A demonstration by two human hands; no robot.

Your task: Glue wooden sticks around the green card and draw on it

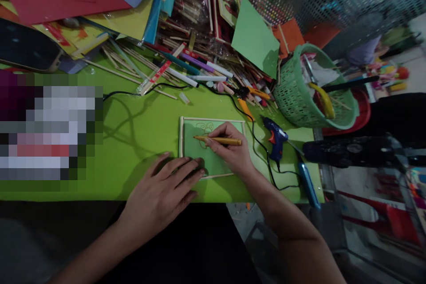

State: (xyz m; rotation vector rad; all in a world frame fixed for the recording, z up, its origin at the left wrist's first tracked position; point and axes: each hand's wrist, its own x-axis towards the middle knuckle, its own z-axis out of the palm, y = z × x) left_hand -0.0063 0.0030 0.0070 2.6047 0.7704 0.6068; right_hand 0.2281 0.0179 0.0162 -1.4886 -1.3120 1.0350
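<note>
A green card (pixel 191 146) framed with thin wooden sticks lies on the table near its front edge. Orange-brown lines of a drawing, with round shapes at the top, show on the card. My right hand (pixel 231 146) grips a yellow-brown marker (pixel 229 141), its tip over the left part of the card. Part of the drawing is hidden behind that hand. My left hand (pixel 166 182) rests flat with fingers stretched, the fingertips on the card's lower left edge.
Right of the card lie a blue glue gun (pixel 276 137) with a black cord and a blue-handled tool (pixel 308 184). A green basket (pixel 288 93) stands at the back right. Markers (pixel 196 64), wooden sticks and coloured paper (pixel 256 37) pile up along the green table's (pixel 133 115) back.
</note>
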